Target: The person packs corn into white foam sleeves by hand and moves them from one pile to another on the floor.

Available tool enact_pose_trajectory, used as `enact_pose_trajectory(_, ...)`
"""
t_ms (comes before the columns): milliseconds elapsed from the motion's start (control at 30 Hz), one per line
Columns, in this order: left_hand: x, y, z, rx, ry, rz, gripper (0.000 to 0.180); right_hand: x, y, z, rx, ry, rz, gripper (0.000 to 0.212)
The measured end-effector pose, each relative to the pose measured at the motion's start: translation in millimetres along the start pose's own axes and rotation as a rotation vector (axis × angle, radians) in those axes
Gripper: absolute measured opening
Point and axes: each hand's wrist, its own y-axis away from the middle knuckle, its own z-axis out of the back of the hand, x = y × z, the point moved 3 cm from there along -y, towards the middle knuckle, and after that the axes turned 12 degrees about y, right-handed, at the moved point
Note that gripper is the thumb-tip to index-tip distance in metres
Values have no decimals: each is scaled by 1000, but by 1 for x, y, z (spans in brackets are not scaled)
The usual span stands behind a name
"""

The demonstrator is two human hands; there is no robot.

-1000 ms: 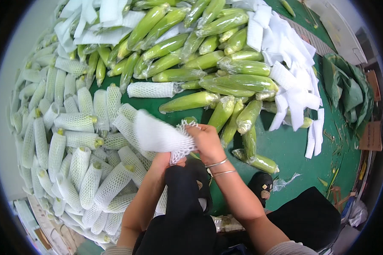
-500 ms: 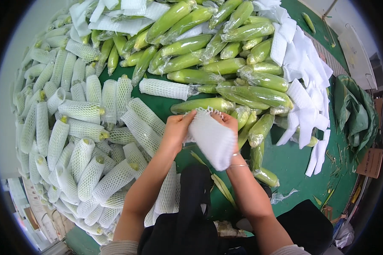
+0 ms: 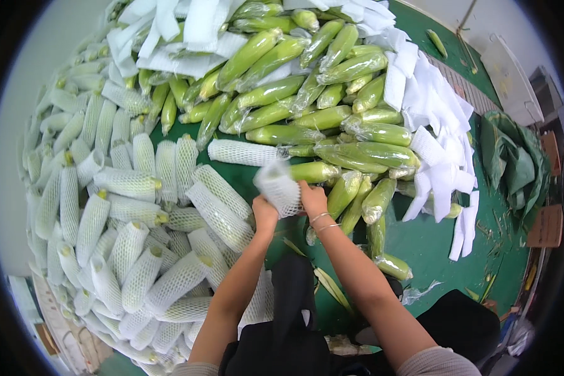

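Observation:
A white foam net sleeve (image 3: 281, 190), blurred at its far end, is held between my two hands in front of the heap. My left hand (image 3: 265, 213) is closed on its near left edge, and my right hand (image 3: 312, 198) pinches its right edge. Just beyond the sleeve lies a film-wrapped ear of corn (image 3: 315, 172); its left end is hidden by the sleeve, so I cannot tell whether the two touch. Farther back, a corn ear in a net sleeve (image 3: 241, 152) lies crosswise on the green table (image 3: 442, 241).
Film-wrapped corn (image 3: 366, 153) is heaped ahead. On the left, netted corn ears (image 3: 128, 247) form a big pile. Flat white sleeves (image 3: 435, 106) lie along the heap's right side, near a crumpled green cloth (image 3: 514, 163). Loose husk leaves (image 3: 332, 288) are close to me.
Both hands have shifted left with the foam sleeve. Its bulk, which hung toward me, now points away toward the corn heap. The view has also shifted slightly.

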Motion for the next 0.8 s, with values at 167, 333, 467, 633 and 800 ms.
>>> enact_pose_trajectory(167, -59, 3, -3, 8, -5, 21, 33, -16, 57, -10, 687, -1147, -409, 33)
enact_pose_trajectory(333, -30, 14, 52, 10, 49, 397, 31, -6, 105, -38, 704, -1312, -490, 40)
enact_pose_trajectory(467, -109, 8, 78, 67, -526, 136, 29, 41, 95, -22, 760, -977, -257, 46)
enact_pose_trajectory(633, -208, 4, 211, -343, -715, -251, 37, 130, 112, 3, 696, -168, 943, 17)
enact_pose_trajectory(800, -244, 20, 135, -204, -839, -656, 41, 81, -22, 184, -142, 1, 808, 32)
